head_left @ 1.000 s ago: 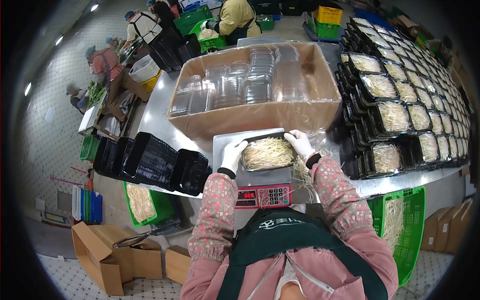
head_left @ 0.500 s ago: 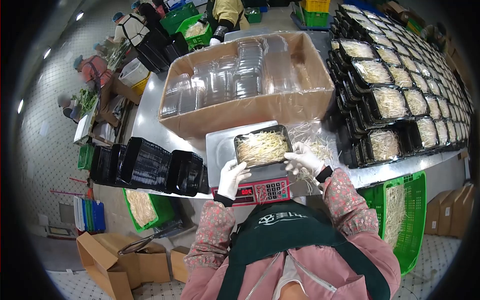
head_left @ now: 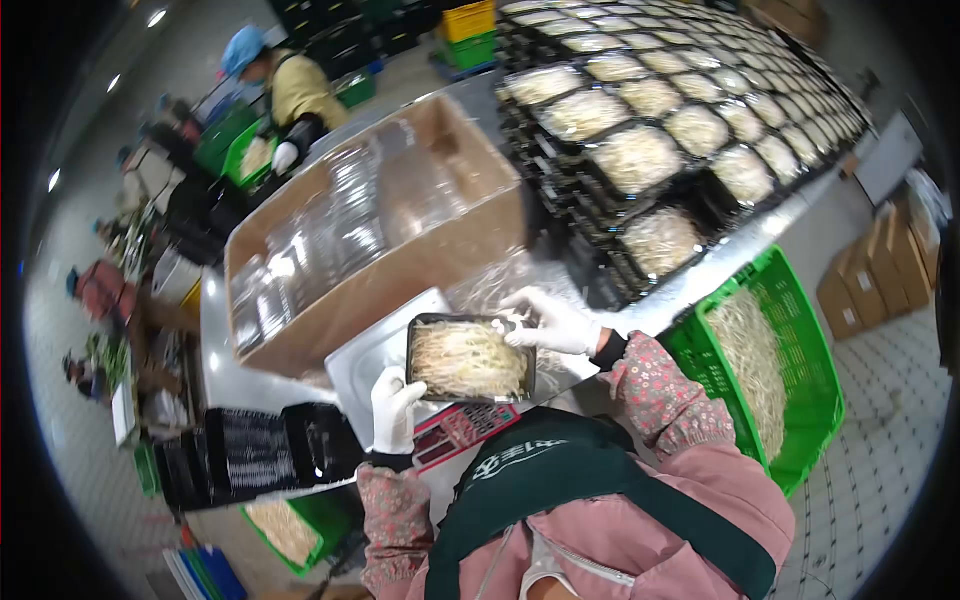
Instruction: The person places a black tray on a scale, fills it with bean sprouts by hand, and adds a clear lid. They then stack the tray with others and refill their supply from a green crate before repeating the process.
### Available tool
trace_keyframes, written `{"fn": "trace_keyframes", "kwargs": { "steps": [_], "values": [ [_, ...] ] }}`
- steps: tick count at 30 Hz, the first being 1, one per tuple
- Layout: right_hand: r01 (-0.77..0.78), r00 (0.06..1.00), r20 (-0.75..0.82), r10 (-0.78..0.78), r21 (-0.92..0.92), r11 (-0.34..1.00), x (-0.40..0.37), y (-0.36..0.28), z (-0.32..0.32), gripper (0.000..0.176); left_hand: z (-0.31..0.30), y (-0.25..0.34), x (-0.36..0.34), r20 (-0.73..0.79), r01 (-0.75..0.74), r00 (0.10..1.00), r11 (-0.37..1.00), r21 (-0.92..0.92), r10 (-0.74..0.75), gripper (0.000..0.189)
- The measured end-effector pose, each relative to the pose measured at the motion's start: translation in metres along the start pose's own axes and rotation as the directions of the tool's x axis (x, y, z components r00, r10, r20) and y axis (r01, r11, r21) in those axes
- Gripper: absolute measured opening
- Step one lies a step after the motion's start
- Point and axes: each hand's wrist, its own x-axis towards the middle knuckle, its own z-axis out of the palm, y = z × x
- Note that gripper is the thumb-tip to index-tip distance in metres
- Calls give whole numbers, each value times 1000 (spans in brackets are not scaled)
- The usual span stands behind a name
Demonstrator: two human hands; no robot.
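Observation:
A black tray of bean sprouts (head_left: 468, 357) sits on the metal scale (head_left: 372, 360). In a white glove, my left hand (head_left: 395, 409) rests at the tray's near left edge, fingers spread. My right hand (head_left: 552, 322), also gloved, touches the tray's right end and pinches a few sprouts there. Loose sprouts (head_left: 500, 290) lie on the table just beyond the scale. The scale's red keypad (head_left: 462, 428) shows below the tray.
A cardboard box of clear lids (head_left: 360, 225) stands behind the scale. Several filled black trays (head_left: 660, 130) are stacked at the right. A green crate of sprouts (head_left: 765, 365) sits at my right, empty black trays (head_left: 255, 450) at my left. Other workers stand beyond.
The camera has swung and tilted to the right. My right hand moved from the loose sprouts onto the tray's right end; my left hand stays by the tray's near left edge.

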Motion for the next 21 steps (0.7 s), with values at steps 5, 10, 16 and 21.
{"fn": "trace_keyframes", "kwargs": {
  "steps": [5,10,16,21],
  "values": [
    [20,992,-124,32,395,918,-44,18,-33,24,47,-12,28,154,-15,988,994,-104,31,43],
    [229,516,-794,322,490,841,-105,40,-93,23,63,-10,39,251,-7,968,1000,5,5,43],
    [299,213,-850,482,527,796,-83,119,-152,36,94,-8,48,276,-10,961,998,58,-6,33],
    [330,309,-801,512,595,733,-89,93,-149,31,70,-6,52,144,-61,989,993,99,46,33]
  ]
}}
